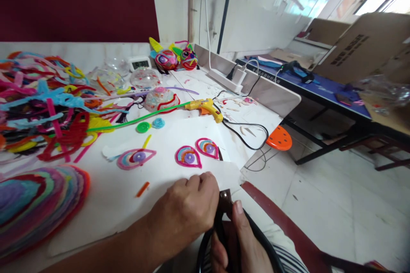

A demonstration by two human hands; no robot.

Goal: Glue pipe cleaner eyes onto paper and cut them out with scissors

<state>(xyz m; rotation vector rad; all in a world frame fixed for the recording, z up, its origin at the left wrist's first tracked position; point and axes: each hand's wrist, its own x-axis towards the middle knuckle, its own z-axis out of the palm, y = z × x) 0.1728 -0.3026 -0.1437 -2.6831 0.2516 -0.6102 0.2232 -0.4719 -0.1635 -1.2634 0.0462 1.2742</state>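
Note:
My left hand (pixel 188 207) is curled into a fist at the near edge of the white table (pixel 105 204), its fingers closed around something I cannot make out. My right hand (pixel 238 243) is just below the table edge, gripping dark scissors (pixel 225 204) by their black handles, thumb pointing up toward the pivot. On a white sheet (pixel 179 136) just beyond my hands lie three teardrop eye shapes of coiled pipe cleaner (pixel 188 156), pink-rimmed with purple centres.
A big heap of coloured pipe cleaners (pixel 41 102) fills the left. A stack of coiled discs (pixel 35 204) lies near left. A yellow glue gun (pixel 206 107) with its cord, clear domes, colourful masks (pixel 174 57) and a timer sit further back. An orange stool (pixel 279 138) stands right.

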